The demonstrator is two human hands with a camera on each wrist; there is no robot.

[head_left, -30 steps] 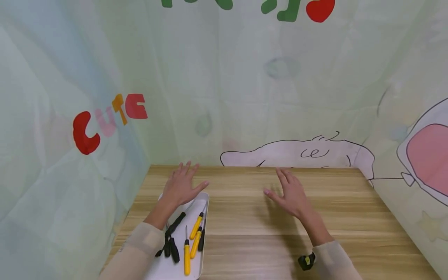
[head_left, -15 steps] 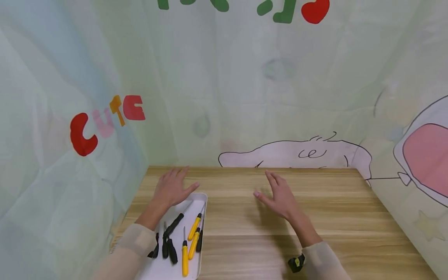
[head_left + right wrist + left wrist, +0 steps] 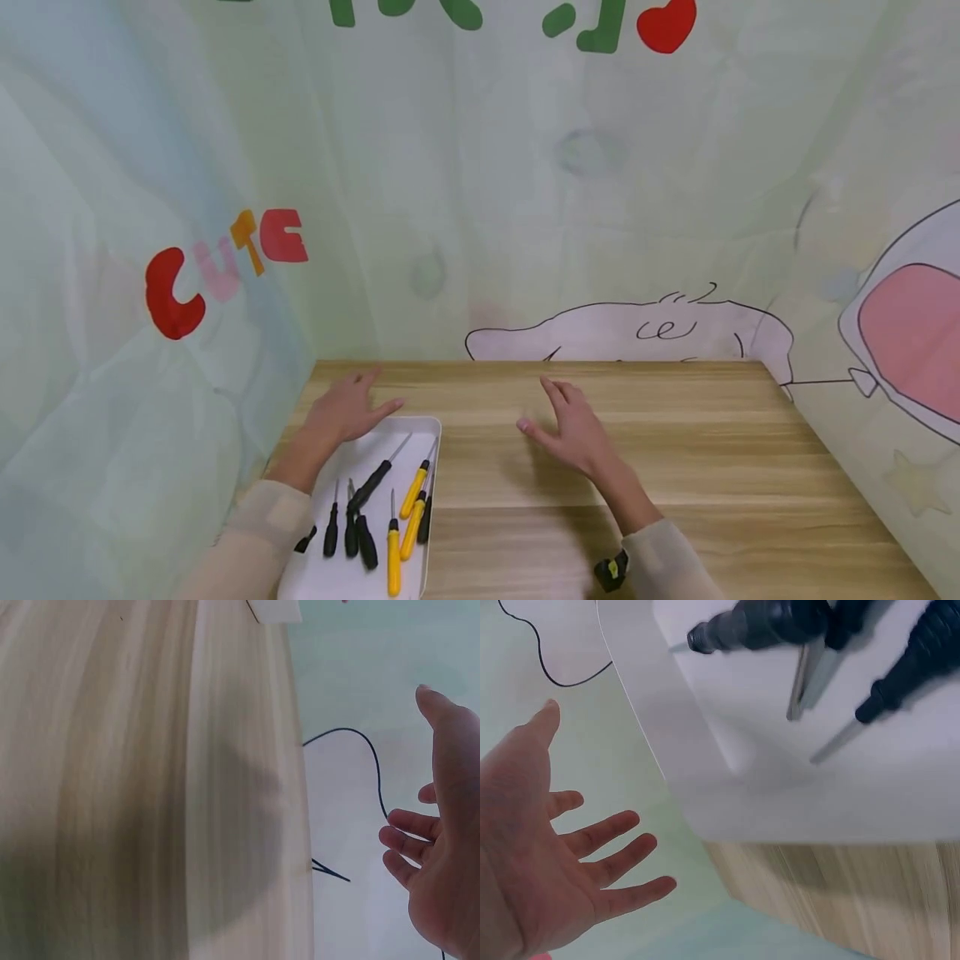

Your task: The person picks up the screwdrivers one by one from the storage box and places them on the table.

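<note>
My left hand hovers over the far left part of a white tray, its fingers spread and holding nothing. In the tray lie several screwdrivers: yellow-handled ones such as the front yellow screwdriver, and black-handled ones such as the long black screwdriver. The left wrist view shows the palm of the left hand beside the tray's rim, with black handles and metal shafts inside. Over the wooden table, right of the tray, my right hand is held in the air, thumb apart from the extended fingers, with nothing in it.
The wooden table is bounded by a printed fabric backdrop at the back and both sides. A small black device sits by the right cuff. The right hand's shadow falls on the wood.
Both hands have moved left and slightly nearer, uncovering more of the tray and its black screwdrivers. The view has shifted a little. The screwdrivers lie as before.
</note>
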